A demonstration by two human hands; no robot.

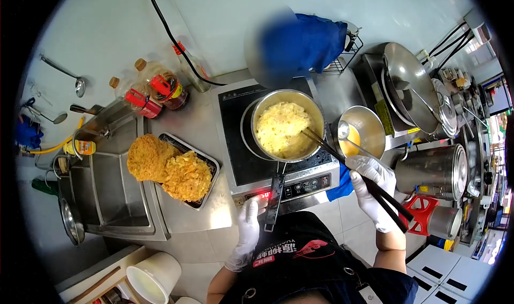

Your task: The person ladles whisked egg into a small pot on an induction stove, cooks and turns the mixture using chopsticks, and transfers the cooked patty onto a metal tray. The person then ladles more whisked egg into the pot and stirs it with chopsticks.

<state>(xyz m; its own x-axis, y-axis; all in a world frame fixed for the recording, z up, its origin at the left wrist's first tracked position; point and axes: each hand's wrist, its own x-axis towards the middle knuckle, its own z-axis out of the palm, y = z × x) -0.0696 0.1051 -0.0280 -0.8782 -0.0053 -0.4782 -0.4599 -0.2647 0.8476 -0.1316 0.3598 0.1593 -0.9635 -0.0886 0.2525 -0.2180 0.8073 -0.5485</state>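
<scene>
In the head view, my right hand (373,189), in a white glove, is closed around long dark chopsticks (383,197). Their tips reach into a pot (319,114), where a pale yellow fried mass (284,124) sits in bubbling oil. The pot rests on a black induction cooker (235,138), its dark handle (275,197) pointing toward me. My left hand (248,231), also gloved, is beside that handle at the cooker's front edge, fingers extended and holding nothing. A steel bowl (369,123) with yellow liquid and a ladle (344,128) stands right of the pot.
Left of the cooker, a black tray (211,183) holds golden fried cakes (187,176). Farther left is a steel sink (120,197). Bottles (166,89) stand along the wall. A large wok (409,63) and a tall stockpot (428,173) are at the right; a white bucket (166,272) sits lower left.
</scene>
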